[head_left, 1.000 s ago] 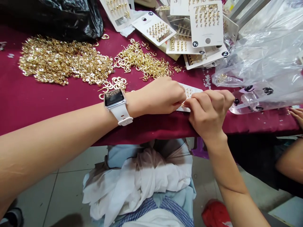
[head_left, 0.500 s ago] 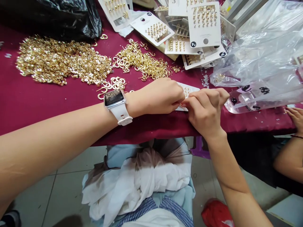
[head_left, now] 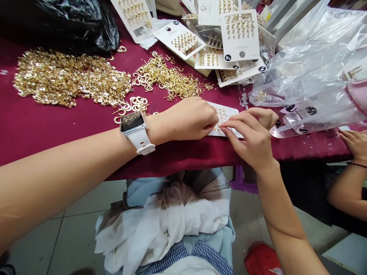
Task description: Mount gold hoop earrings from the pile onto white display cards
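Observation:
A white earring card (head_left: 226, 114) with small gold studs lies near the front edge of a dark red table (head_left: 43, 118). My left hand (head_left: 186, 118), with a white watch on its wrist, rests on the card's left side, its fingers curled in a pinch around something too small to make out. My right hand (head_left: 252, 131) lies over the card's right side, fingers pressed down on it with the index finger stretched toward the left hand.
Two heaps of loose gold earrings (head_left: 71, 78) (head_left: 166, 76) lie behind my hands. Filled earring cards (head_left: 226, 42) are stacked at the back. Clear plastic bags (head_left: 315, 72) fill the right. A black bag (head_left: 65, 23) sits back left. Another person's hand (head_left: 354, 141) rests at the right edge.
My right hand has loosened from a tight pinch into a flatter hold on the card. The view has shifted slightly, and more of the card shows between my hands.

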### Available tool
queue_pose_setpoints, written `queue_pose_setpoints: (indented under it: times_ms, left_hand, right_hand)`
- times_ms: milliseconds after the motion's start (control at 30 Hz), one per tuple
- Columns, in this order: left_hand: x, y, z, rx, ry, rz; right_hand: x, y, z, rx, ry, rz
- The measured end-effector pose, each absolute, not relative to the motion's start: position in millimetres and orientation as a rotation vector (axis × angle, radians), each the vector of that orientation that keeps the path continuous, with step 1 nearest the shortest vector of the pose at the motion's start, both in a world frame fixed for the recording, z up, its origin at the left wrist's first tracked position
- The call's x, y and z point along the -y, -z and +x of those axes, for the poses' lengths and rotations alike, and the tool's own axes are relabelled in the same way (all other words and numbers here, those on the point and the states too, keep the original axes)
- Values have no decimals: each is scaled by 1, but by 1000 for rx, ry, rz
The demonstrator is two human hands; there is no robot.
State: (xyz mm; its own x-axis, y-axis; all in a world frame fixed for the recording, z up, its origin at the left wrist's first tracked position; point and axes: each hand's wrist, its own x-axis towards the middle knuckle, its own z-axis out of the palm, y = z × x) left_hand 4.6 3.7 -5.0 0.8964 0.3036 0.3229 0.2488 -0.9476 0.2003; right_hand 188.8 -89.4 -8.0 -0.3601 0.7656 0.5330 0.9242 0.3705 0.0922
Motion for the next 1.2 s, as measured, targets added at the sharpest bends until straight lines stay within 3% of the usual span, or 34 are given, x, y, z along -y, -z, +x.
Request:
queue_pose_setpoints:
  times_ms: [433,733,1200]
  left_hand:
    - [-5,8,4,-374,-576,2909]
    - [-5,7,4,-384,-595,2871]
    - [-3,6,6,-435,-508,2882]
  right_hand:
    - [92,4,186,2414,810,-1323]
    - [91,-5,185,2446,589,-1492]
    - [89,-13,175,2532,689,-1418]
